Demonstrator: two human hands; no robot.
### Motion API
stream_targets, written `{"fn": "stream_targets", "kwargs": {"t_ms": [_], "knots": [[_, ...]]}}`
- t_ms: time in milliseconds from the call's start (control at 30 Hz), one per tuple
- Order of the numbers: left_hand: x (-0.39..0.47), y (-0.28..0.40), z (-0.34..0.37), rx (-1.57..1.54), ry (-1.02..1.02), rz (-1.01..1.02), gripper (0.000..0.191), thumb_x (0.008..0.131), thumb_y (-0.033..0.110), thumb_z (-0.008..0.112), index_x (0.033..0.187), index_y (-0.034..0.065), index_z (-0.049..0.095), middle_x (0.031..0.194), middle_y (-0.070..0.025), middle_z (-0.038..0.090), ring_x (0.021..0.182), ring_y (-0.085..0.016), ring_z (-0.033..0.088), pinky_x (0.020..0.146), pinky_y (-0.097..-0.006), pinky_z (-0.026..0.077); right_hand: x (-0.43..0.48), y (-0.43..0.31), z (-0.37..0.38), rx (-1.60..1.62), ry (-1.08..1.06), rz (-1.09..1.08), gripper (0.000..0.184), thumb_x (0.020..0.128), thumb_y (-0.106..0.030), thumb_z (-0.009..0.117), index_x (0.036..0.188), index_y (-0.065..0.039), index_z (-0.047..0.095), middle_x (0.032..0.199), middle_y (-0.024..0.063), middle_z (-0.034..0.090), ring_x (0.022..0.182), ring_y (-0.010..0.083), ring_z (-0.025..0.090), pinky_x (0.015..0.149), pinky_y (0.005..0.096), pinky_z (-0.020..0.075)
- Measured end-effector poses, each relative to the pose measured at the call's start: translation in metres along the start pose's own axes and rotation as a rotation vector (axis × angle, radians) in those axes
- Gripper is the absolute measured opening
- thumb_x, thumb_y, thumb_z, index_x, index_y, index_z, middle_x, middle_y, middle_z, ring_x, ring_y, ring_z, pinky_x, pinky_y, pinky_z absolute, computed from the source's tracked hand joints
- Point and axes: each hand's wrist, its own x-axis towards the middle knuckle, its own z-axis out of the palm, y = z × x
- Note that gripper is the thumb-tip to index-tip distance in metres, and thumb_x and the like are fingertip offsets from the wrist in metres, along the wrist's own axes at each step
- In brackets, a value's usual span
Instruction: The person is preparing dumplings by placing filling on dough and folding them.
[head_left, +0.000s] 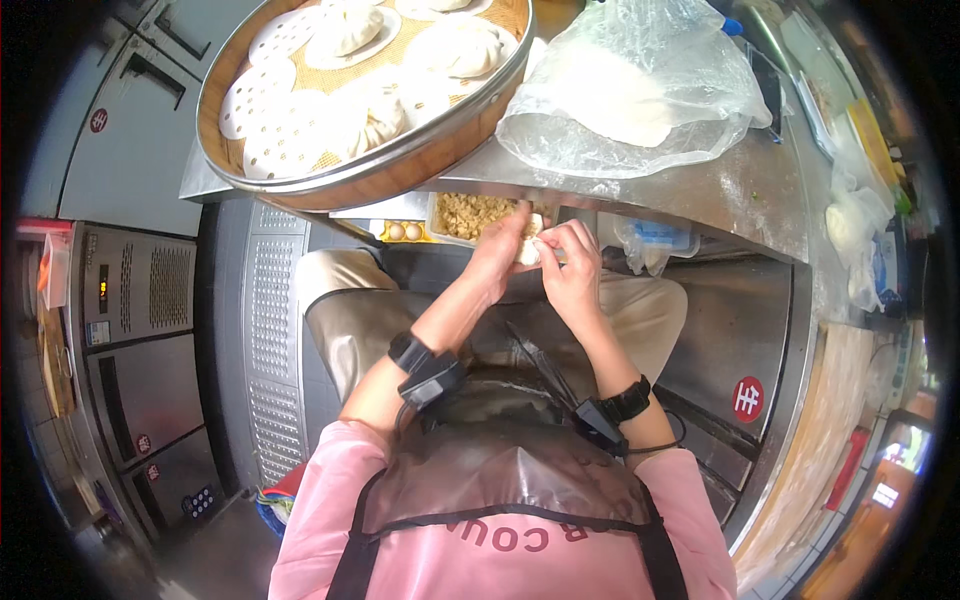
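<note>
Between my two hands, above my lap, is a small filled dough wrapper with some filling showing at its top. My left hand cups it from the left side. The fingers of my right hand pinch its edge from the right. Just behind my left hand, below the counter's edge, a plastic container holds crumbly brown filling. On the counter a round wooden steamer holds several pleated buns on perforated white paper rounds. Right of it lies pale dough under a clear plastic bag.
The steel counter's front edge runs just beyond my hands. Eggs sit in a yellow tray left of the filling. Below the counter at right is a bagged container. Steel cabinets stand at left; a floured board lies at right.
</note>
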Motion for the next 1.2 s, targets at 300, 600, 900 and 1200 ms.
{"fn": "stream_targets", "kwargs": {"t_ms": [300, 600, 900, 1200], "knots": [[0.001, -0.004, 0.006, -0.045, -0.004, -0.094, 0.038, 0.104, 0.037, 0.038, 0.116, 0.0097, 0.062, 0.106, -0.0029, 0.066, 0.096, -0.014, 0.065, 0.083, -0.0349, 0.056, -0.008, 0.018, -0.004, -0.015, 0.058, 0.059, 0.012, 0.076, 0.003, 0.070, 0.081, -0.001, 0.060, 0.079, 0.0104, 0.058, 0.075, 0.0273, 0.058, 0.070, 0.0376, 0.0464], [-0.023, -0.004, 0.009, -0.016, -0.107, 0.103, 0.022, 0.097, 0.011, 0.050, 0.114, 0.0048, 0.061, 0.102, -0.0022, 0.064, 0.090, -0.012, 0.063, 0.079, -0.0276, 0.054, -0.001, -0.011, -0.025, -0.044, 0.023, -0.141, 0.011, 0.076, 0.004, 0.070, 0.083, 0.000, 0.063, 0.082, 0.0118, 0.059, 0.080, 0.0300, 0.059, 0.072, 0.0387, 0.0475], [-0.043, 0.005, 0.012, -0.147, -0.119, 0.115, 0.020, 0.098, 0.014, 0.048, 0.111, 0.0051, 0.061, 0.104, -0.0032, 0.061, 0.099, -0.012, 0.059, 0.087, -0.0302, 0.050, -0.001, -0.018, -0.025, 0.072, 0.037, -0.037, 0.013, 0.075, 0.003, 0.070, 0.083, -0.001, 0.062, 0.082, 0.0112, 0.059, 0.079, 0.0302, 0.058, 0.071, 0.0395, 0.0469], [-0.049, 0.006, 0.008, 0.057, -0.089, 0.298, 0.019, 0.097, 0.012, 0.058, 0.114, 0.0051, 0.062, 0.101, -0.0005, 0.062, 0.087, -0.006, 0.056, 0.076, -0.0217, 0.046, 0.010, -0.040, -0.033, -0.039, 0.000, -0.202, 0.015, 0.072, 0.003, 0.071, 0.084, -0.001, 0.064, 0.085, 0.0116, 0.058, 0.079, 0.0298, 0.058, 0.070, 0.0393, 0.0472]]}}
